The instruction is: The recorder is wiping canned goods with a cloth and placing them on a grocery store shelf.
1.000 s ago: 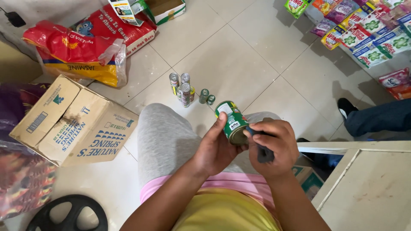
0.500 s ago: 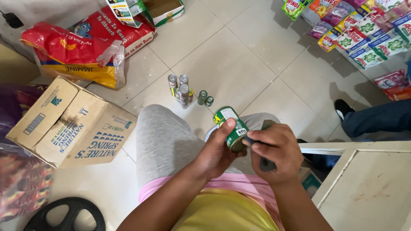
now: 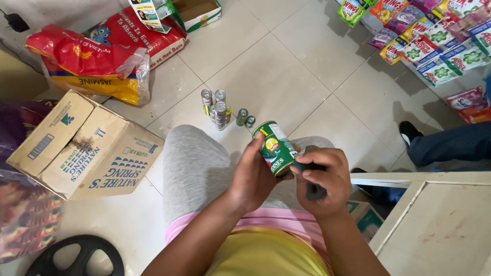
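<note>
Green tin can [image 3: 276,148], tilted with its top toward 11 o'clock, held above the person's grey-clad knees at frame centre. Left hand [image 3: 254,180] wraps the can from 8 o'clock, fingers closed on its side. Right hand [image 3: 321,183], at 4 o'clock from the can, is clenched around a dark marker [image 3: 313,187] whose tip meets the label. Cluster of small cans [image 3: 219,109] stands on the tiled floor at 11 o'clock; cardboard box [image 3: 84,145] lies at 9 o'clock.

A small shop: beyond the hands, rows of bright sachet packets [image 3: 434,46] hang at the far right, small cans [image 3: 220,108] stand on the tiled floor [image 3: 286,66], and rice sacks [image 3: 87,61] and a cardboard carton [image 3: 87,148] lie to the left.
</note>
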